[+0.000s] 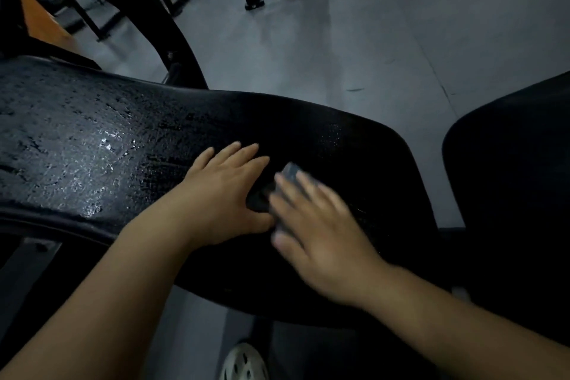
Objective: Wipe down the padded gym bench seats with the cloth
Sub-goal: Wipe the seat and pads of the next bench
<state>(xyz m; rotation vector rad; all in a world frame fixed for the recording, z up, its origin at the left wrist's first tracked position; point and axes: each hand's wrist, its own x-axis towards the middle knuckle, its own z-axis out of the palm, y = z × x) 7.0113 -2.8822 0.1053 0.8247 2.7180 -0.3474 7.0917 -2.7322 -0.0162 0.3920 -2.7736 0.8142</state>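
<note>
The right hand [317, 225] presses a small dark grey cloth [291, 170] under nearly straight fingers onto the long black padded bench seat [354, 145], just beside the flat, spread left hand [222, 194], while the seat's wet stretch [101, 145] lies leftward along its length.

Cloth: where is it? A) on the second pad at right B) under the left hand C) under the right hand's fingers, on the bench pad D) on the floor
C: the grey cloth pokes out from under the fingers of the right hand, which presses it on the black bench pad; the left hand lies flat on the pad beside it.
</note>
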